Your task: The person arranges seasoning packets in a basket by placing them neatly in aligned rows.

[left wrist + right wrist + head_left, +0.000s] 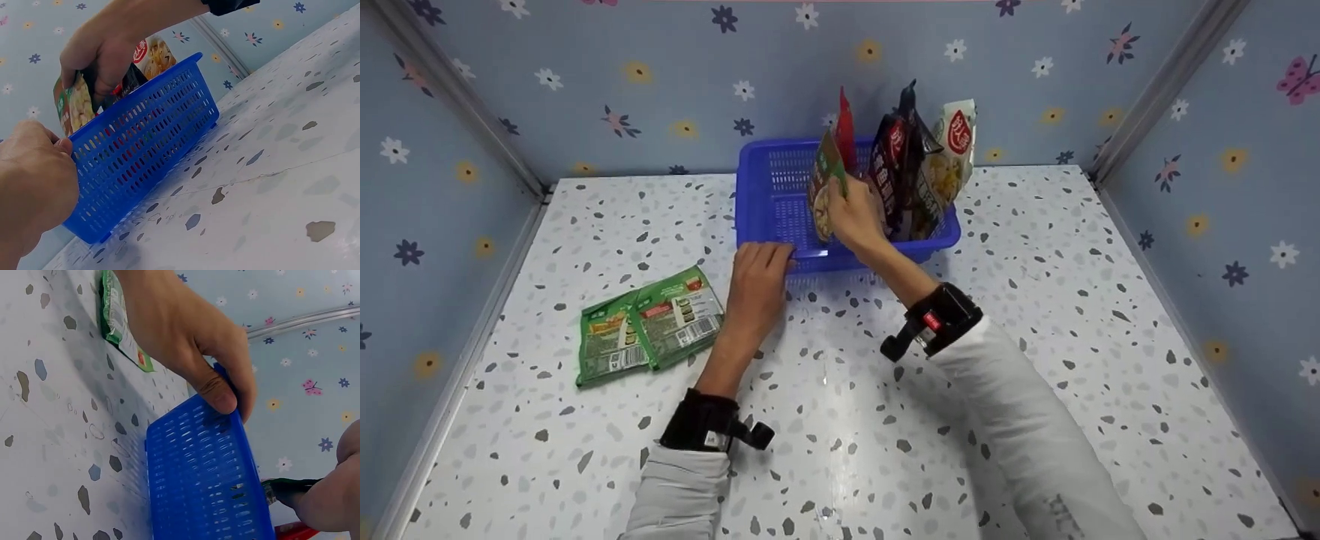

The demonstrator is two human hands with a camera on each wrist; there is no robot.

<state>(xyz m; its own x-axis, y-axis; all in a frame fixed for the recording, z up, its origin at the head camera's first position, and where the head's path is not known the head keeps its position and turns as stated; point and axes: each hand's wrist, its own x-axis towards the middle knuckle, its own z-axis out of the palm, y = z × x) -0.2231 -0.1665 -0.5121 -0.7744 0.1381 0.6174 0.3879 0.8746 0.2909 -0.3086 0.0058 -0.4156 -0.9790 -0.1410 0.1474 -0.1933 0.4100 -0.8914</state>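
A blue plastic basket (757, 161) with slotted walls stands against the back wall. My left hand (761, 281) grips its front left rim, the thumb outside the wall in the right wrist view. My right hand (853, 214) reaches into the basket and pinches a green-and-brown food packet (821, 187) that stands upright there. Behind that hand are a red packet (846, 131), a dark packet (894, 172) and a white-topped packet (956, 161), all upright in the basket's right part. Beside my left hand, two green packets (679, 315) lie overlapping on the table.
The speckled white table (840, 420) is bounded by flower-patterned panels (780, 67) at the back and both sides. Metal strips run along the corners. Each wrist wears a black camera band (949, 319).
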